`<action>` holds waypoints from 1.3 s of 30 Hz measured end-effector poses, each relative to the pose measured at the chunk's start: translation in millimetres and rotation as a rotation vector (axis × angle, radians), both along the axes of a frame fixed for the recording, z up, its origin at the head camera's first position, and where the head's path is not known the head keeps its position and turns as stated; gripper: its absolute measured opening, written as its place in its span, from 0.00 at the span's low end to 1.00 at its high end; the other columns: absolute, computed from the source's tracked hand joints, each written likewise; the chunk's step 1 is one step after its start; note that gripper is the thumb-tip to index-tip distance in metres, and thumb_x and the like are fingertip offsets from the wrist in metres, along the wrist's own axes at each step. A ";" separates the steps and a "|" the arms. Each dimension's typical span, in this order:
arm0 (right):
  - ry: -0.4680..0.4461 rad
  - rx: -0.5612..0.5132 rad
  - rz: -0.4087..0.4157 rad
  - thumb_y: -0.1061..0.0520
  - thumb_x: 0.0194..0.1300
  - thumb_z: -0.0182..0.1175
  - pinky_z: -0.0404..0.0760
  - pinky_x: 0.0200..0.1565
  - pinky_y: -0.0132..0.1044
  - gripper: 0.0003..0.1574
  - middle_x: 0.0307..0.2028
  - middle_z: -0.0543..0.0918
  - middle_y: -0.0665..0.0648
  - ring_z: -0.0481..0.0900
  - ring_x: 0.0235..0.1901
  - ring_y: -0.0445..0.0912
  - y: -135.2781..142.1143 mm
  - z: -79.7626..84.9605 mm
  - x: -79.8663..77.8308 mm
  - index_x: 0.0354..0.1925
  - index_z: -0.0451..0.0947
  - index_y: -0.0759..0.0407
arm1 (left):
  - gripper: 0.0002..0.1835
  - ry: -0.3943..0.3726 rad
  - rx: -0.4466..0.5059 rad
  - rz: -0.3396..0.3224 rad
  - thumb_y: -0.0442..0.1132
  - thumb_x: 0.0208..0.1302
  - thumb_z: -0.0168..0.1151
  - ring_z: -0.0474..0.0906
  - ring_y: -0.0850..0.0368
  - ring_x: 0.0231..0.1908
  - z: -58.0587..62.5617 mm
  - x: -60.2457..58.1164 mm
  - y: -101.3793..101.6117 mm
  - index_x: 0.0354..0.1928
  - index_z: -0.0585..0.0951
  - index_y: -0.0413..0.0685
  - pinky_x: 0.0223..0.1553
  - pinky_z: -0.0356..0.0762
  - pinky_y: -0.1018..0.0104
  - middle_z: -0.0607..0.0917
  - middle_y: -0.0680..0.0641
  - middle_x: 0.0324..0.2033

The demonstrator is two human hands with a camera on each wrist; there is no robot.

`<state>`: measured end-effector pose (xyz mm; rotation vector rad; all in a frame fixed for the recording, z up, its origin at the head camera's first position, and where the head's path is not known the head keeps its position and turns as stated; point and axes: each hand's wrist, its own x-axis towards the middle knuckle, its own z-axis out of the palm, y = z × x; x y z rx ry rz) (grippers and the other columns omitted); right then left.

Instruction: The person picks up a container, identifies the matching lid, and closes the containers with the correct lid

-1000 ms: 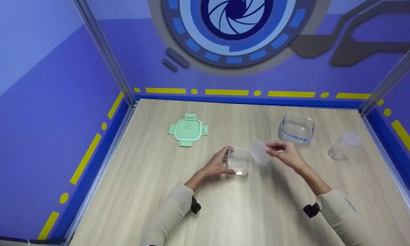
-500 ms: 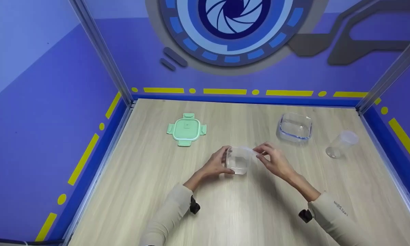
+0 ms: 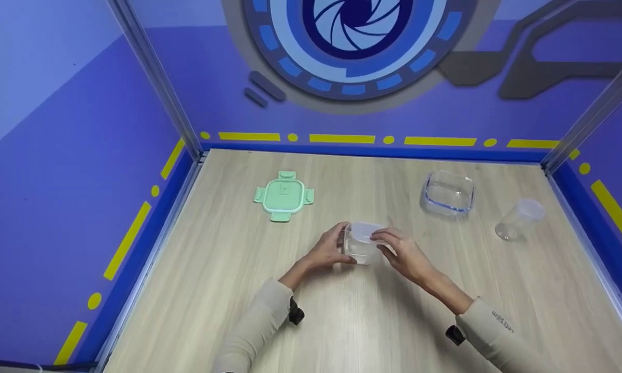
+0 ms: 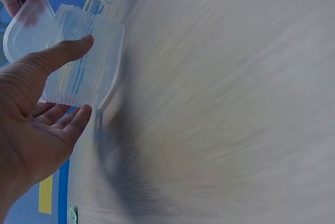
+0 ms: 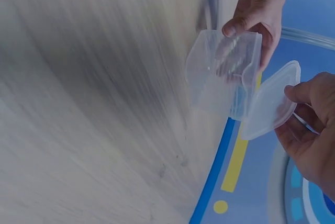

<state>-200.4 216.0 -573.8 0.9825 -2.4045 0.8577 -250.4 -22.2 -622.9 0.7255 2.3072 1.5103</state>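
A clear plastic box [image 3: 356, 252] stands near the middle of the table, its side gripped by my left hand [image 3: 327, 247] with thumb and fingers on opposite walls. My right hand [image 3: 405, 258] pinches the edge of a translucent lid [image 3: 365, 231]. In the right wrist view the lid [image 5: 273, 102] tilts at the box's open top, one edge close to the rim and the pinched side raised. The left wrist view shows the left thumb lying along the front wall of the box [image 4: 104, 59], with the lid [image 4: 29, 30] leaning away above it.
A green lid with four-sided clips [image 3: 283, 196] lies at the back left of the table. At the back right stands a clear glass container [image 3: 449, 195] with a blue-looking rim. A transparent cup [image 3: 520, 220] stands right of it. Blue panels [image 3: 342, 124] border the table.
My right hand has moved left with the lid, bringing it from beside the box to over the box's top. The left hand and the box have stayed in place.
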 end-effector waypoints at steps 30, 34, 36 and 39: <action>0.154 0.145 0.094 0.77 0.50 0.72 0.87 0.48 0.46 0.25 0.49 0.86 0.58 0.82 0.51 0.52 -5.2 -33.3 3.5 0.46 0.83 0.61 | 0.47 -0.039 0.011 -0.008 0.31 0.51 0.80 0.74 0.46 0.68 -3.1 -0.6 -0.9 0.72 0.64 0.40 0.67 0.74 0.67 0.75 0.39 0.67; 0.122 0.098 0.100 0.77 0.51 0.71 0.87 0.47 0.46 0.25 0.49 0.85 0.59 0.83 0.51 0.53 -3.8 -32.2 3.3 0.47 0.83 0.61 | 0.47 -0.042 0.010 -0.006 0.31 0.51 0.80 0.74 0.46 0.69 -2.8 0.8 -0.4 0.72 0.64 0.40 0.67 0.74 0.68 0.75 0.39 0.67; 0.108 0.051 0.084 0.77 0.53 0.70 0.87 0.48 0.47 0.24 0.50 0.84 0.61 0.83 0.51 0.54 -2.7 -30.4 0.6 0.49 0.83 0.62 | 0.48 -0.047 0.010 -0.002 0.31 0.51 0.80 0.74 0.46 0.69 -2.6 1.1 -0.2 0.72 0.64 0.40 0.67 0.74 0.67 0.75 0.39 0.67; 0.070 -0.004 0.030 0.71 0.58 0.71 0.85 0.52 0.50 0.26 0.54 0.83 0.65 0.83 0.55 0.58 1.3 -25.6 -6.8 0.55 0.81 0.66 | 0.48 -0.052 0.007 -0.002 0.30 0.51 0.80 0.74 0.46 0.69 -3.1 -0.3 0.2 0.73 0.64 0.40 0.67 0.74 0.67 0.75 0.39 0.67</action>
